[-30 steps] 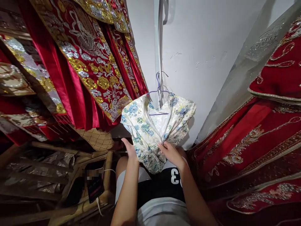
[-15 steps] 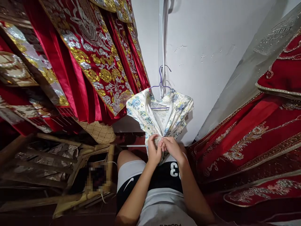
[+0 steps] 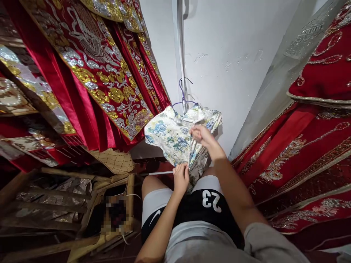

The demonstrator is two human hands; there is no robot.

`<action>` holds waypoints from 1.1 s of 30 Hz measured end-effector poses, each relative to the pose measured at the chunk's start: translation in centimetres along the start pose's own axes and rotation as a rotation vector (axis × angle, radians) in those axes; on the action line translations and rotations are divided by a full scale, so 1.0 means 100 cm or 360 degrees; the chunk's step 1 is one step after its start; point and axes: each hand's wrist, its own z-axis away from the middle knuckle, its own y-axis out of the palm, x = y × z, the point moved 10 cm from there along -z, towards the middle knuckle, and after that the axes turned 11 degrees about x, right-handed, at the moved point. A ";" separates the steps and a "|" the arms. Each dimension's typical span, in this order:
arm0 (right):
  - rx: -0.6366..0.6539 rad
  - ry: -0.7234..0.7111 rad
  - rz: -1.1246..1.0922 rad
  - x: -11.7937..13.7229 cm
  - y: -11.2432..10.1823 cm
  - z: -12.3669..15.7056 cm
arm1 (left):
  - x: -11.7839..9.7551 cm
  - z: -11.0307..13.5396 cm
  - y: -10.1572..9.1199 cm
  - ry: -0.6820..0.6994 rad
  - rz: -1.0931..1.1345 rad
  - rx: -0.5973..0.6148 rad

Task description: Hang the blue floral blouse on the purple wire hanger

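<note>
A white floral dress (image 3: 170, 137) with blue and yellow flowers hangs on a purple wire hanger (image 3: 183, 98) against the wall. Low on its front opening, between my knees, my left hand (image 3: 181, 179) pinches the lower end of a zipper seam and holds the cloth taut. My right hand (image 3: 202, 136), slightly smeared by motion, is closed near the neckline at the top of this seam. Its fingers seem to grip the zipper pull, which they hide. Below the right hand, the edges of the front opening lie together.
Red gowns with gold and silver embroidery (image 3: 115, 91) hang on the left. More red beaded gowns (image 3: 285, 157) hang on the right, next to sheer grey fabric (image 3: 257, 95). A bamboo chair (image 3: 130, 197) stands at lower left. Behind the hanger runs a white vertical strip (image 3: 179, 44).
My right hand has moved up from beside the left hand to near the neckline. The dress's front, spread in a V before, has closed. My left hand stays low on the seam.
</note>
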 end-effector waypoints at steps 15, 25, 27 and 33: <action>0.0080 -0.0257 0.0311 0.071 0.023 -0.003 | -0.112 -0.108 -0.124 0.0553 0.0231 -0.0309; -0.0100 -0.0434 0.0082 0.019 0.008 -0.019 | -0.165 -0.163 -0.166 0.0830 0.0036 -0.0371; -0.0167 -0.0325 -0.0034 -0.016 0.004 -0.015 | -0.132 -0.169 -0.198 0.0673 0.0348 -0.0579; -0.0095 -0.0202 -0.0204 -0.083 0.024 0.030 | 0.027 -0.162 -0.234 0.0002 0.1720 -0.0748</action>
